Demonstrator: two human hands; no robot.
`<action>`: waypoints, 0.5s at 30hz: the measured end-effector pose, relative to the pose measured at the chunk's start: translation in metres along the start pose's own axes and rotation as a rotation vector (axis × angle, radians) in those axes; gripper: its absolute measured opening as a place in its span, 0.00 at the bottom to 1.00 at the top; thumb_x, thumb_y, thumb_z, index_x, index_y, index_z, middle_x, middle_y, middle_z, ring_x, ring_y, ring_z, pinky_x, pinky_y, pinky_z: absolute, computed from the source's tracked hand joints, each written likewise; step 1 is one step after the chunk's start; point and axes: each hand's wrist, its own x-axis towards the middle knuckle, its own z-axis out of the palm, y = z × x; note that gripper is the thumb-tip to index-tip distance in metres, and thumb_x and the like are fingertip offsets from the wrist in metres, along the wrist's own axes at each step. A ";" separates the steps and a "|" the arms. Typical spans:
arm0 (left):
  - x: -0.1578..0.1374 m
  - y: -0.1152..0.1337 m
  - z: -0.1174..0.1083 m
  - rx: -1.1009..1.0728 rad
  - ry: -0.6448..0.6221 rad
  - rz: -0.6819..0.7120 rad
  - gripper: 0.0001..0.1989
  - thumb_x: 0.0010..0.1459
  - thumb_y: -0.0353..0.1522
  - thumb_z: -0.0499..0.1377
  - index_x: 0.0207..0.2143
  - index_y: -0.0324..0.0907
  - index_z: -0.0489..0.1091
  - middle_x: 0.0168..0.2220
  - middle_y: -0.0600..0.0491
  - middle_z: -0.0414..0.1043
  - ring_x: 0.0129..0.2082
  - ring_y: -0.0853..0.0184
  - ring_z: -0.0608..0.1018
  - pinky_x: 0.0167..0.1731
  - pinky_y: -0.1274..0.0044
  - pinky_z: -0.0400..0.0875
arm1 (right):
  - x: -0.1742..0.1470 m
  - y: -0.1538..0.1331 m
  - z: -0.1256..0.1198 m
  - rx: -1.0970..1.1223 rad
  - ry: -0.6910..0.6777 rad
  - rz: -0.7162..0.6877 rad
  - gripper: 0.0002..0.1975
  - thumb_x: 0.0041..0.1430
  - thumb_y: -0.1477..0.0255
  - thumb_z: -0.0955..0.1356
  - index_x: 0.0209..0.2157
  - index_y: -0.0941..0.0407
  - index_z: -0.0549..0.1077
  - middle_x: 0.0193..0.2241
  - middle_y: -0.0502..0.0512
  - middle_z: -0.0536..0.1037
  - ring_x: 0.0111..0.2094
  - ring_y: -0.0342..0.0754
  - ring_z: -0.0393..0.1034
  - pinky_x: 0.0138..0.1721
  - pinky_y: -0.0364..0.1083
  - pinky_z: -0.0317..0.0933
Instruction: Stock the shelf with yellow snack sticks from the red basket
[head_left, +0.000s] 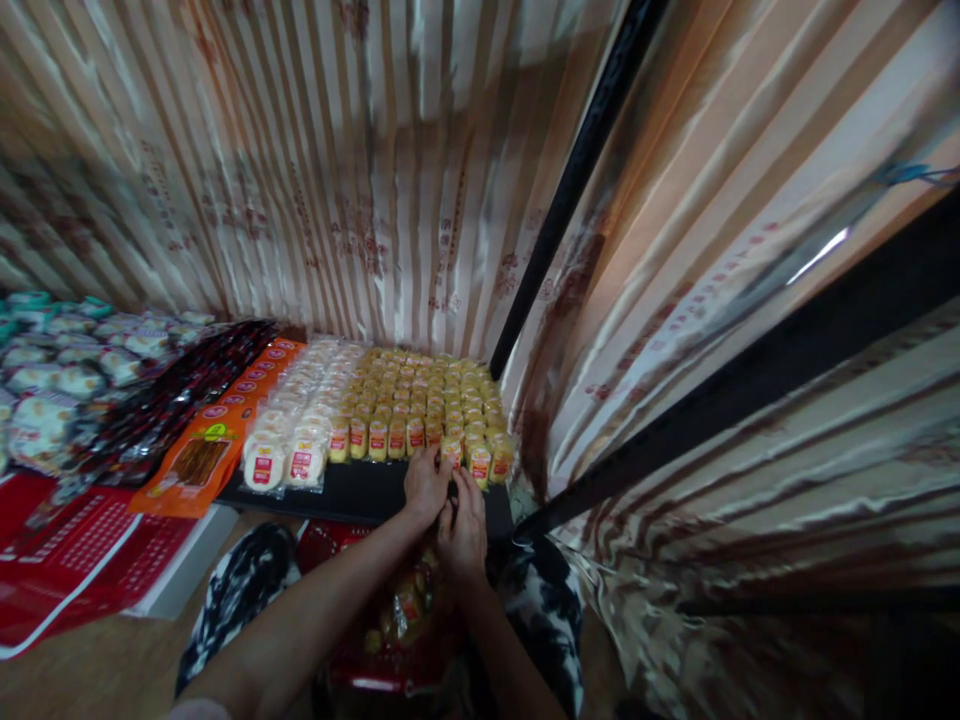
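Observation:
Both hands are at the front edge of rows of small yellow wrapped cakes (397, 400) with red labels, standing on a dark board (345, 497). My left hand (426, 487) has its fingers closed against a yellow wrapped cake (451, 449) in the front row. Close beside it, my right hand (463, 525) touches the same cake from below and right, its fingers bent. Between my knees, a red bag or box (360, 650) holds more wrapped cakes (409, 605). The fingertips are partly hidden and dim.
Left of the yellow cakes stand rows of white round packaged cakes (304, 462), orange packets (199, 462), dark packets (165, 410) and white packs (45, 430). A red box (82, 545) lies at lower left. Dark poles (577, 180) and striped curtains (337, 150) close in the back and right.

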 end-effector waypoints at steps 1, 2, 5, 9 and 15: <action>0.001 0.001 0.002 0.001 0.000 -0.002 0.10 0.58 0.35 0.54 0.39 0.41 0.70 0.38 0.50 0.68 0.37 0.66 0.72 0.38 0.77 0.64 | 0.001 0.001 -0.001 -0.024 0.005 -0.004 0.23 0.58 0.75 0.56 0.55 0.60 0.62 0.54 0.66 0.64 0.57 0.53 0.55 0.54 0.58 0.57; 0.002 0.002 0.003 0.002 0.000 -0.003 0.09 0.58 0.35 0.54 0.38 0.41 0.70 0.37 0.51 0.68 0.37 0.66 0.72 0.38 0.77 0.64 | 0.002 0.001 -0.002 -0.046 0.008 -0.007 0.23 0.58 0.75 0.55 0.55 0.59 0.62 0.55 0.65 0.63 0.57 0.54 0.55 0.54 0.58 0.56; 0.005 0.003 0.007 -0.011 0.006 -0.001 0.08 0.57 0.33 0.56 0.40 0.41 0.68 0.37 0.51 0.69 0.36 0.67 0.72 0.38 0.78 0.64 | 0.004 0.001 -0.006 -0.118 0.034 -0.006 0.23 0.58 0.76 0.55 0.55 0.59 0.61 0.57 0.65 0.60 0.59 0.55 0.52 0.54 0.59 0.54; 0.006 0.003 0.011 -0.046 0.018 -0.013 0.09 0.55 0.30 0.58 0.40 0.39 0.65 0.34 0.52 0.69 0.32 0.69 0.72 0.36 0.78 0.64 | 0.005 0.006 -0.005 -0.190 0.072 0.002 0.24 0.57 0.76 0.55 0.56 0.61 0.60 0.60 0.67 0.53 0.61 0.57 0.44 0.55 0.60 0.50; 0.006 -0.001 0.016 -0.066 0.051 -0.012 0.08 0.54 0.29 0.59 0.36 0.40 0.61 0.34 0.53 0.67 0.33 0.70 0.72 0.36 0.79 0.65 | 0.002 0.023 0.004 -0.205 0.084 -0.018 0.25 0.58 0.77 0.55 0.58 0.60 0.57 0.60 0.67 0.53 0.60 0.57 0.45 0.53 0.61 0.52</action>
